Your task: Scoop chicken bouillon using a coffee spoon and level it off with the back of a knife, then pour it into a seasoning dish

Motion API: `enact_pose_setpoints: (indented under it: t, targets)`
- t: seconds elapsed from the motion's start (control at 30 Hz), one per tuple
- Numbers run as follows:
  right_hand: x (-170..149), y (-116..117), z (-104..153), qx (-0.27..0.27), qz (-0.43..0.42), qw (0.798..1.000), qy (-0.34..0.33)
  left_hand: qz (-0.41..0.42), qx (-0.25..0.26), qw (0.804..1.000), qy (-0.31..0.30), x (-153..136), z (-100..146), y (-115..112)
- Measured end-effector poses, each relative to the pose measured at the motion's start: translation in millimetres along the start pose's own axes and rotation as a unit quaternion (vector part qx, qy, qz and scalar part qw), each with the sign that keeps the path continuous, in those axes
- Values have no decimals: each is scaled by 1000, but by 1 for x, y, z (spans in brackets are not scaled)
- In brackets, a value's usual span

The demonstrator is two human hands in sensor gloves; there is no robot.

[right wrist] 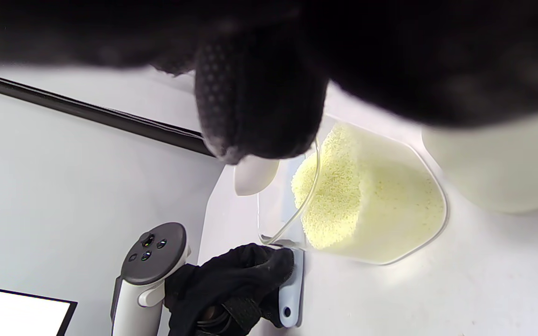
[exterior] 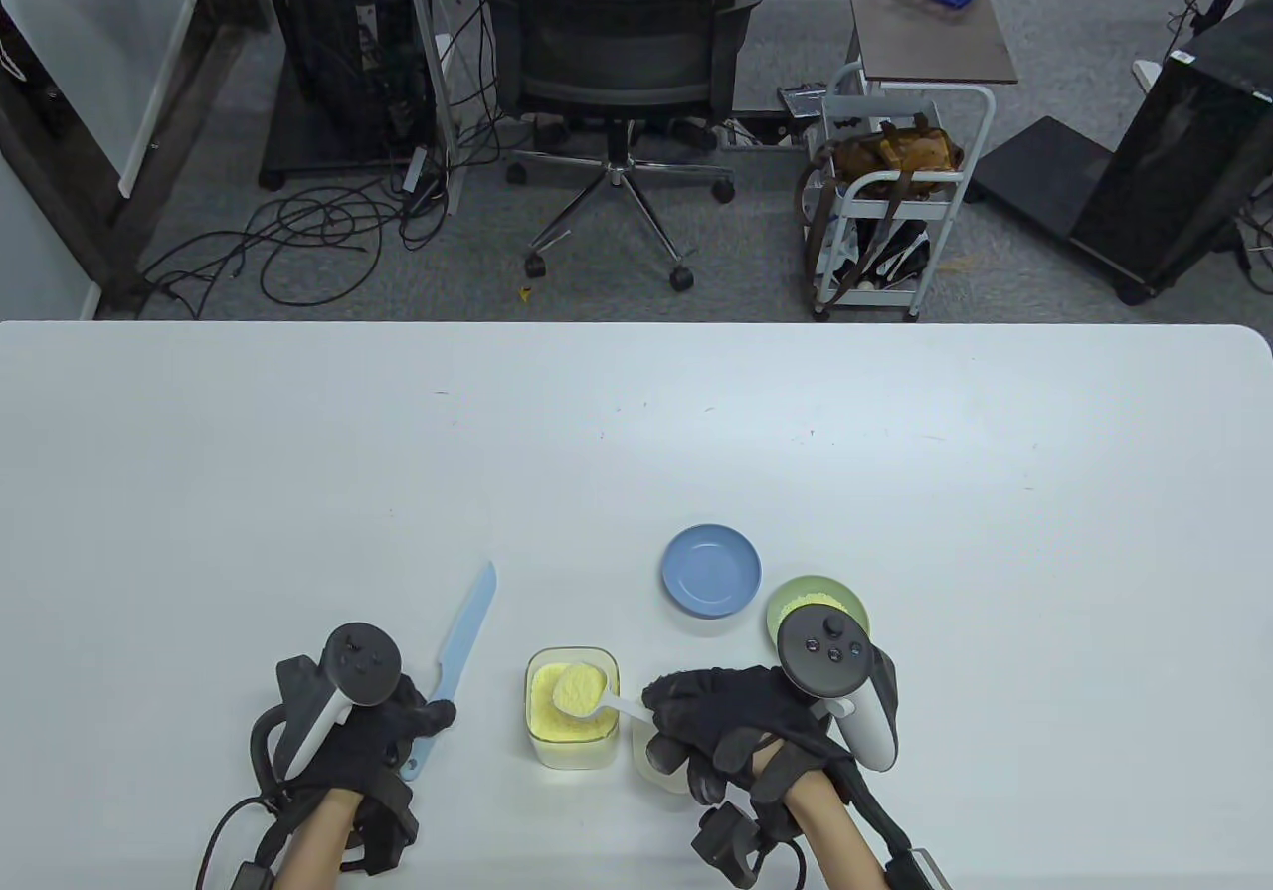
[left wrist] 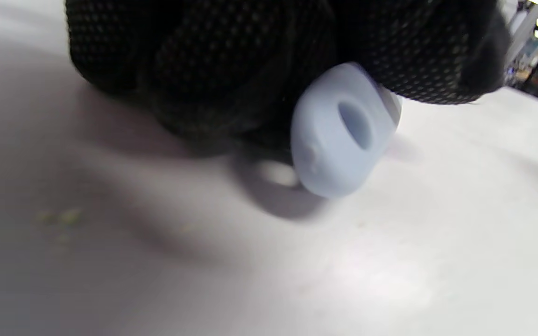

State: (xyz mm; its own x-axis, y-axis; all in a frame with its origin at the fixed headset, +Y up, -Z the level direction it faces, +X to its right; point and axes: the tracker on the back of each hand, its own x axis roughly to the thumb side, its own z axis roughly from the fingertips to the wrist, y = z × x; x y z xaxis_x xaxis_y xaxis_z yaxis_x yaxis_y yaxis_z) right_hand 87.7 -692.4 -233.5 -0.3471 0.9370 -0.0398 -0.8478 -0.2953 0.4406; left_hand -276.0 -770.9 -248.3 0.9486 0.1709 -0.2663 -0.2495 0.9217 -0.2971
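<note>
Right hand [exterior: 756, 731] pinches heaped coffee spoon [exterior: 587, 693] over bouillon container [exterior: 572, 706] | left hand [exterior: 368, 721] grips knife [exterior: 453, 666] at 9 o'clock | blue seasoning dish [exterior: 711, 569] at 1 o'clock; open table [exterior: 636, 433] beyond | no readable writing

No readable text, label, brand or number shows in any view. The tracker buttons by each hand carry only marks too small to read.

office chair [exterior: 619, 65] — cart [exterior: 888, 204] — cables [exterior: 328, 224]
</note>
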Motion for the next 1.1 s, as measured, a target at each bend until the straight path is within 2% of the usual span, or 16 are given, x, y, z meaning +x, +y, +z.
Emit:
enact_pose_setpoints:
  t: [0.07,0.23,0.37,0.53,0.6,0.63,0.73,0.93,1.1]
  targets:
    - [0,0,0,0,1,1000,-1,-27,13,1000,4,1,0,-1]
    - [-1,1,1,1,1,1000,2,-26,21,999,1,1,2,-1]
    - [0,-1,4,-1,-7,1000,-5,-2,29,999,-19,3,12,9]
    - [-3,-14,14,-29,-33,999,-15,105,112,985,-77,6,32,22]
    - [-10,-23,17,-48,-51,997,-11,98,151,980,-84,8,35,22]
    - [-15,-27,18,-57,-62,996,-6,85,151,981,-87,8,34,21]
    - [-34,-43,20,-91,-100,991,20,51,106,990,-83,8,28,13]
    - [-64,-75,8,-143,18,986,79,60,72,992,-81,6,21,6]
    - [-73,-80,-8,-170,12,982,77,45,63,994,-74,7,15,-1]
